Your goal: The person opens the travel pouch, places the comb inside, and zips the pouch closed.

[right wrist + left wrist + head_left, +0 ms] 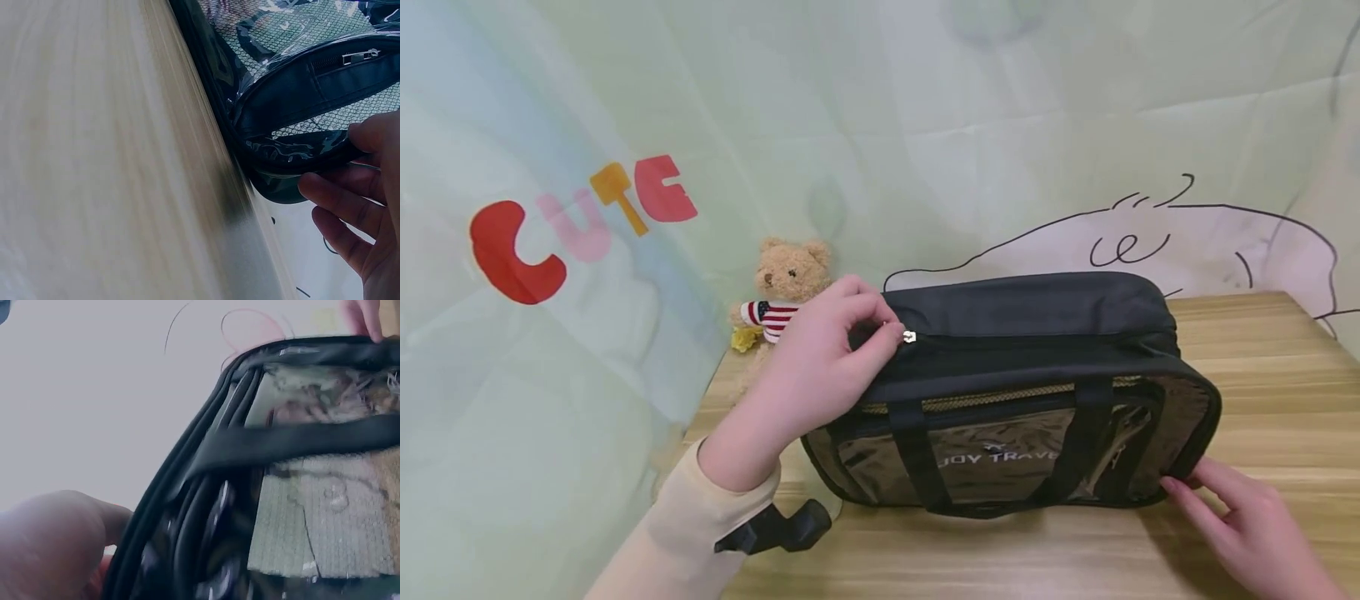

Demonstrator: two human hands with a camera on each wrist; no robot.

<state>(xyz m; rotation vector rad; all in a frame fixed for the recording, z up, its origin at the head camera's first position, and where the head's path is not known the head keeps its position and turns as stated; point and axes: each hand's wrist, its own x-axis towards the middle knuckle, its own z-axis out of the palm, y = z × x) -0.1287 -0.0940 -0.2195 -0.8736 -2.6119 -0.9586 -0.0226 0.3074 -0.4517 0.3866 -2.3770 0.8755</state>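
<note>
A black travel bag [1015, 358] with clear panels and a strap handle stands on the wooden table. At its top left end my left hand [823, 358] pinches the silver zipper pull [909, 337] between thumb and index finger. In the left wrist view that hand [56, 544] is beside the bag's dark edge [181, 444]. My right hand [1262, 525] holds the bag's lower right corner; in the right wrist view the thumb and fingers of this hand [369, 194] pinch the piped edge [294, 167].
A teddy bear [792, 271] in a striped top sits behind my left hand at the table's [1285, 367] left side. A fabric backdrop [1000, 150] with red and yellow letters hangs behind. A black wrist device [778, 529] is on my left sleeve.
</note>
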